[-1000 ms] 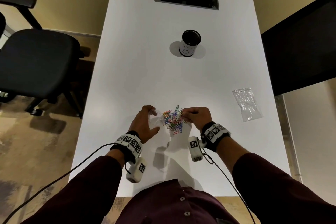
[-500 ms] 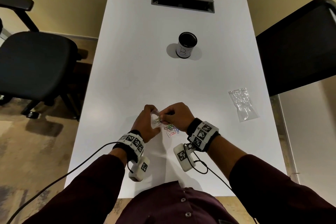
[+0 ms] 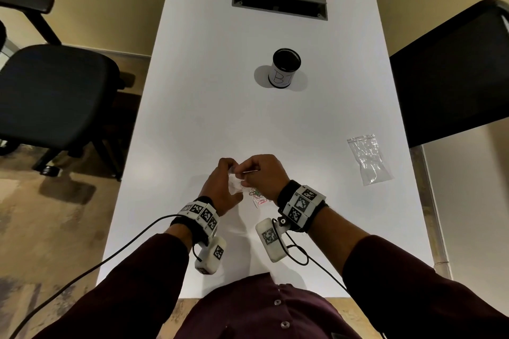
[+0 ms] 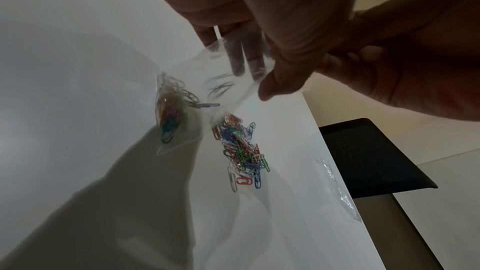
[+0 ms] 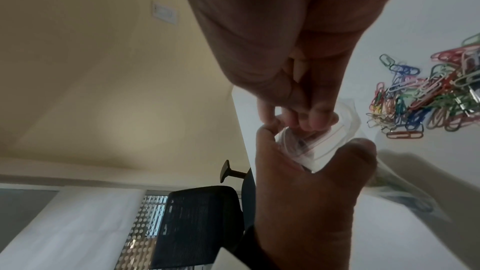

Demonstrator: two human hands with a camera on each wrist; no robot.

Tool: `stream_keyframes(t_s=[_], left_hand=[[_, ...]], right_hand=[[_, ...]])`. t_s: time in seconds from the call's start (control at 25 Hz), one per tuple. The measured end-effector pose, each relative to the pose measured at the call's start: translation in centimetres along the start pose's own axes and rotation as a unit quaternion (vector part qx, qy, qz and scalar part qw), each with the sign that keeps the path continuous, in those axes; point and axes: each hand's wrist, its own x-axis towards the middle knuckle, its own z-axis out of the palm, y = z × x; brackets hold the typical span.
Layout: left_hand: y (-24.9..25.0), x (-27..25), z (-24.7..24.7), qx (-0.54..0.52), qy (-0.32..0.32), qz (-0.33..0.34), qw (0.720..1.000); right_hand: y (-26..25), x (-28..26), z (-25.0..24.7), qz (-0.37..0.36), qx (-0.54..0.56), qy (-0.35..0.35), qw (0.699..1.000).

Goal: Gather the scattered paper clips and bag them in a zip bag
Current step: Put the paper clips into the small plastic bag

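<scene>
My left hand holds a clear zip bag by its open mouth, just above the table. Several coloured paper clips lie at the bottom of this bag. My right hand has its bunched fingertips pushed into the bag's mouth, and a few blurred clips show just below them. The loose pile of paper clips lies on the table under my right wrist, beside the bag; it also shows as the pile and the pile.
A second, empty zip bag lies near the table's right edge. A black cup with a white label stands mid-table, and a cable slot is at the far end. Office chairs stand at the left and right.
My right hand left the pile with a pinch of clips and moved left to the bag's mouth. The pile on the table is smaller than one second ago.
</scene>
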Motion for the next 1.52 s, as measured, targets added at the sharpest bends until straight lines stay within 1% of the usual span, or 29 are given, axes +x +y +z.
stream_keyframes(t_s=[0.12, 0.2, 0.28, 0.32, 0.4, 0.48, 0.56, 0.72, 0.92, 1.0, 1.08, 1.16, 1.24, 1.32, 1.44, 1.52], left_hand=[[0.0, -0.1, 0.0, -0.003, 0.006, -0.006, 1.000], [-0.2, -0.2, -0.3, -0.011, 0.012, -0.003, 1.000], [-0.6, -0.2, -0.8, -0.015, 0.015, -0.007, 1.000], [-0.8, -0.2, -1.1, -0.014, 0.017, -0.009, 1.000], [-1.2, -0.3, -1.7, -0.010, 0.020, -0.009, 1.000], [-1.7, -0.4, -2.1, -0.009, 0.023, -0.011, 1.000], [-2.2, -0.7, -2.3, -0.005, 0.026, -0.014, 1.000], [-2.7, -1.0, -2.4, -0.004, 0.029, -0.020, 0.999], [-3.1, -1.2, -2.3, -0.001, 0.024, -0.019, 1.000], [-3.3, -1.1, -2.2, -0.004, 0.025, -0.016, 1.000], [-3.3, -1.1, -2.0, -0.008, 0.028, -0.012, 1.000], [-3.2, -1.0, -1.8, -0.009, 0.028, -0.010, 1.000], [-3.2, -0.9, -1.8, -0.007, 0.026, -0.005, 1.000], [-3.2, -0.9, -1.7, -0.004, 0.023, -0.004, 1.000], [-3.2, -1.1, -1.8, -0.007, 0.024, -0.006, 1.000], [-3.2, -1.2, -2.0, -0.004, 0.025, -0.007, 1.000]], right_hand=[[0.6, 0.5, -0.4, -0.032, 0.015, 0.044, 0.998], [1.2, 1.0, -1.1, -0.034, 0.011, 0.079, 0.996], [2.4, 1.3, -2.2, -0.016, -0.036, 0.109, 0.993], [3.4, 1.5, -2.8, -0.001, -0.072, 0.113, 0.991], [5.7, 2.0, -3.7, 0.036, -0.162, 0.090, 0.982], [7.9, 2.1, -3.9, 0.081, -0.244, 0.053, 0.965], [9.3, 1.8, -3.6, 0.096, -0.294, 0.035, 0.950], [10.4, 1.6, -2.2, 0.067, -0.336, 0.026, 0.939], [9.8, 3.1, -0.5, 0.053, -0.325, 0.032, 0.944], [9.4, 3.6, -0.2, 0.023, -0.315, 0.043, 0.948], [9.2, 3.6, -0.3, -0.008, -0.324, 0.049, 0.945], [9.0, 3.4, -0.4, -0.022, -0.356, 0.026, 0.934], [8.9, 3.3, -0.4, -0.034, -0.406, -0.003, 0.913], [9.2, 3.3, -0.3, -0.057, -0.435, -0.014, 0.898], [9.7, 3.5, 0.0, -0.082, -0.412, 0.005, 0.907], [9.8, 3.7, 0.0, -0.094, -0.407, 0.020, 0.908]])
